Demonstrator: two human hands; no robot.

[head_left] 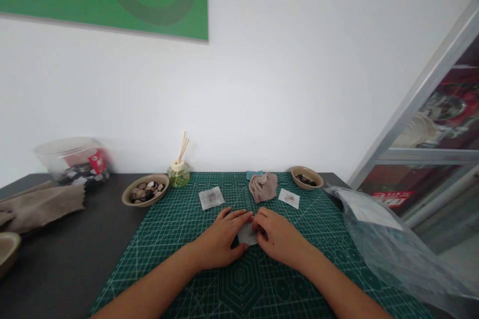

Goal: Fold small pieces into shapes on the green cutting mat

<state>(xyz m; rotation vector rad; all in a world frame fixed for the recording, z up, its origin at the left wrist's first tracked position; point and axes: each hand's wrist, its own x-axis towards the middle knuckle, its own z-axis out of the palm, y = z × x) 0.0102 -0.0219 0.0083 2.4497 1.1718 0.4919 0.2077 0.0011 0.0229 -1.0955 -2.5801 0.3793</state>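
Observation:
A small greyish-white wipe or sheet (pixel 246 235) lies on the green cutting mat (pixel 241 276) between my hands. My left hand (pixel 223 238) rests on its left side, fingers stretched out and thumb at the near edge. My right hand (pixel 279 237) is at its right side with the fingers curled and pressed together; what they pinch, if anything, is hidden. Beyond them lie a smudged white sheet (pixel 211 198), a crumpled beige cloth (pixel 263 187) and another white piece with a dark smudge (pixel 289 198).
A bowl of mixed stones (pixel 127 199) and a reed diffuser (pixel 178 174) stand back left, a bowl with dark stones (pixel 318 179) back right. A clear plastic bag (pixel 389 249) covers the mat's right edge. Farther left are a tub (pixel 71 152) and a brown cloth (pixel 48 204).

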